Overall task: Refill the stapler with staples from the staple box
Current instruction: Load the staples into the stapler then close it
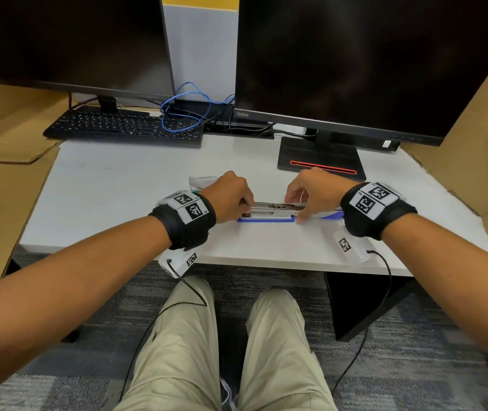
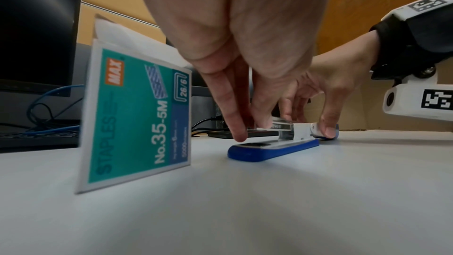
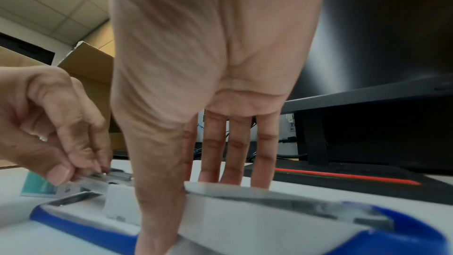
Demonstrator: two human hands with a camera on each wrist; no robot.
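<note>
The blue and white stapler (image 1: 266,216) lies opened flat on the desk, its metal magazine facing up. My left hand (image 1: 237,200) pinches a strip of staples (image 3: 102,175) at the magazine's left end, between thumb and fingertips. My right hand (image 1: 311,197) holds the stapler's folded-back white top (image 3: 245,218), thumb on the near side and fingers on the far side. The teal staple box (image 2: 137,119) stands just behind my left hand with its white flap (image 1: 204,182) open. The blue base (image 2: 272,147) rests flat on the desk.
Two dark monitors stand at the back; the right one's stand (image 1: 321,161) is just beyond my right hand. A black keyboard (image 1: 124,129) and blue cables (image 1: 186,111) lie at the back left. Cardboard panels (image 1: 8,137) flank the white desk (image 1: 118,197).
</note>
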